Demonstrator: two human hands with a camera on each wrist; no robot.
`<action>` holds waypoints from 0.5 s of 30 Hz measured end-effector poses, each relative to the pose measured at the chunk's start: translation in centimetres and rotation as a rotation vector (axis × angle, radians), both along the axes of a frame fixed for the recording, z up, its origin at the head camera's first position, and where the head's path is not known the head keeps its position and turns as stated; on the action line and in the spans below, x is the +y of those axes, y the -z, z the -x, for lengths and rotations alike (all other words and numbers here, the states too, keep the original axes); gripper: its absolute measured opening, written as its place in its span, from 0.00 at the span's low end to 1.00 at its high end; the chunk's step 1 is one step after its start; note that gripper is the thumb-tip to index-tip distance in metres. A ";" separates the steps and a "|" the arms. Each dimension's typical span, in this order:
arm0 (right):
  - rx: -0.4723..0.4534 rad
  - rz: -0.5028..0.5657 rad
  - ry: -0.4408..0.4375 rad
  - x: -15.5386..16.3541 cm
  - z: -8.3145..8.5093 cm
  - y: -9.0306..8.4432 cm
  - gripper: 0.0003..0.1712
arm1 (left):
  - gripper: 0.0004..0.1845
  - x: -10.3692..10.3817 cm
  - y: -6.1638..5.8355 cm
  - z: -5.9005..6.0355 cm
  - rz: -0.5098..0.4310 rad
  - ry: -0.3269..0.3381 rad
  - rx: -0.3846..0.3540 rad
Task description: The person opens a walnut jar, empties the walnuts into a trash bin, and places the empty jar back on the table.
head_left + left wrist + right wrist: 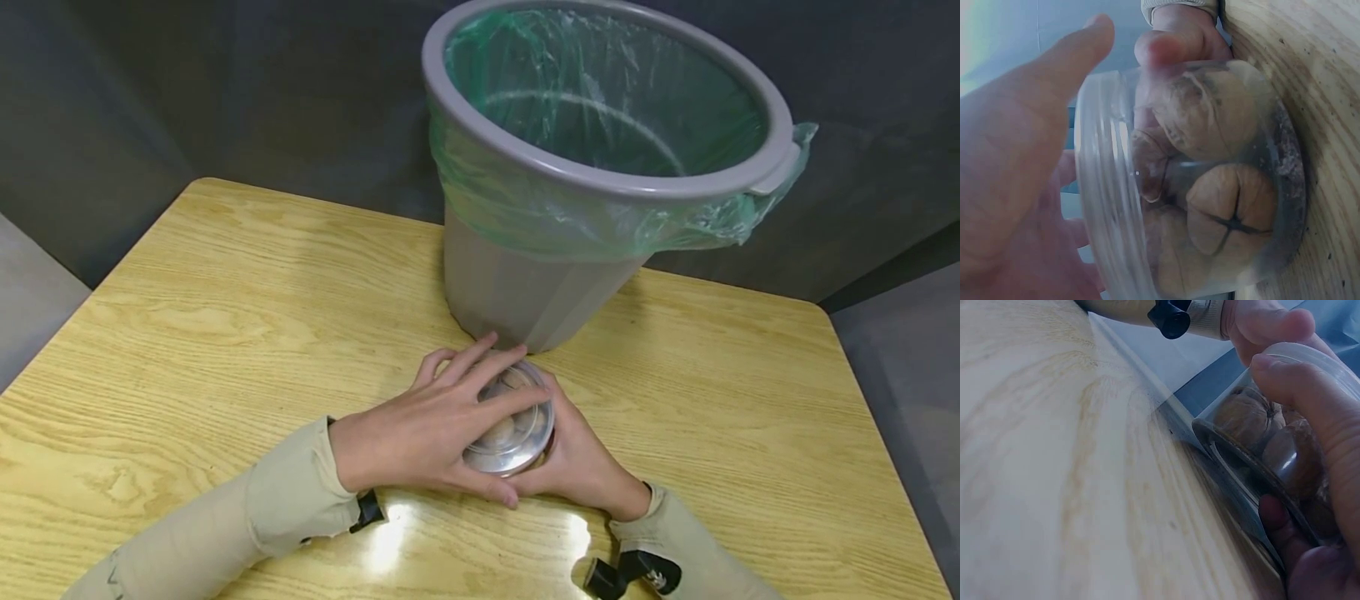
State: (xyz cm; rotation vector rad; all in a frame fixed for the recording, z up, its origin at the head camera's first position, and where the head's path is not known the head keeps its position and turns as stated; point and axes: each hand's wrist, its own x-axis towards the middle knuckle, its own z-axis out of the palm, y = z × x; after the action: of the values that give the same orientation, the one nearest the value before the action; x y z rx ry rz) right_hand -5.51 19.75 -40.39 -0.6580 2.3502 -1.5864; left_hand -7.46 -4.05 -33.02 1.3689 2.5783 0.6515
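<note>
A round clear plastic jar [517,450] with a see-through screw lid [1110,187] stands between the hands near the middle of the table. Several brown walnuts [1232,209] in their cracked shells show through its wall in the left wrist view. My right hand [581,458] grips the jar from the right, thumb on the near side; in the right wrist view the jar's base [1254,481] is tilted, with a finger under its rim. Over the lid, my left hand [420,433] spreads its fingers, its thumb extended past the near edge.
A grey bin [517,287] lined with a green plastic bag [525,217] stands behind the jar, close to it. The wood-grain table [225,300] has rounded far corners. Dark panels [300,92] rise beyond it.
</note>
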 end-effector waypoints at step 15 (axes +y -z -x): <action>0.023 -0.017 -0.004 0.1 0.0 0.1 0.74 | 0.53 0.1 0.2 0.1 0.017 -0.015 -0.021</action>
State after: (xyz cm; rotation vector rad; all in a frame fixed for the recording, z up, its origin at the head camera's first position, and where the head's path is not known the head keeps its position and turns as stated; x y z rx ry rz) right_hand -5.52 19.88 -40.48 -0.6800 2.3741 -1.5641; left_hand -7.53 -3.90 -33.21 1.3315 2.5738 0.6419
